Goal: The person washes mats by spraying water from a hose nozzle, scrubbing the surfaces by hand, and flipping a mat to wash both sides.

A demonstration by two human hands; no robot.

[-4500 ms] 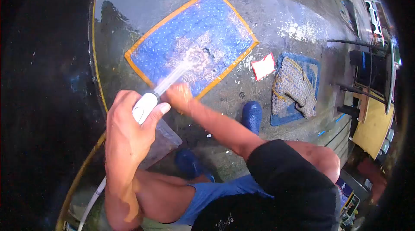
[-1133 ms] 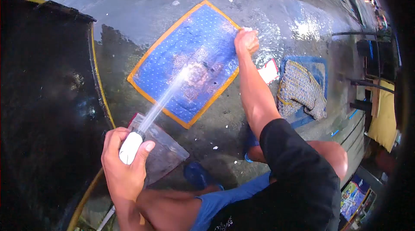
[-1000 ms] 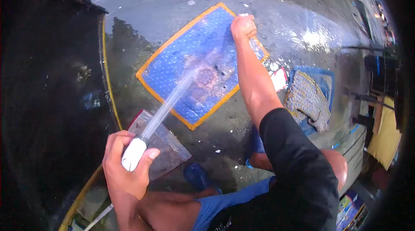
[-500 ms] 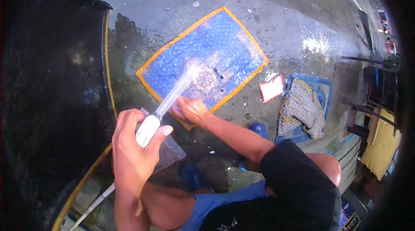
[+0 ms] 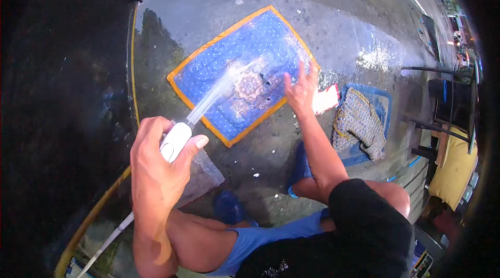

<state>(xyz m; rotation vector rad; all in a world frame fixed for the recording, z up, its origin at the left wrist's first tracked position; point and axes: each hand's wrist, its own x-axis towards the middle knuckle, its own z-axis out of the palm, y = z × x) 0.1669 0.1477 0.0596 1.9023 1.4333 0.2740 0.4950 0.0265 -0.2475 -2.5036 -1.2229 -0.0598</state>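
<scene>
My left hand point(image 5: 156, 174) is wrapped round a white handheld sprayer point(image 5: 176, 142), with a white hose point(image 5: 112, 237) trailing below the wrist. A stream of water shoots from it onto the middle of a blue mat point(image 5: 224, 51) with an orange border, white dots and a round flower pattern. The mat lies flat on the wet ground. Over its right edge, my right hand point(image 5: 303, 90) is held with fingers spread and nothing in it. Whether that hand touches the mat I cannot tell.
Right of the mat lie a red-and-white packet point(image 5: 326, 99) and a woven rag point(image 5: 360, 124) on a blue mesh mat point(image 5: 386, 106). A translucent flat sheet point(image 5: 205, 176) is under my left wrist. A dark, yellow-edged surface point(image 5: 62, 96) fills the left side.
My right hand has moved from the mat's near edge, beside the water stream, up and right to its right edge, and its fingers have opened. The left hand still sprays.
</scene>
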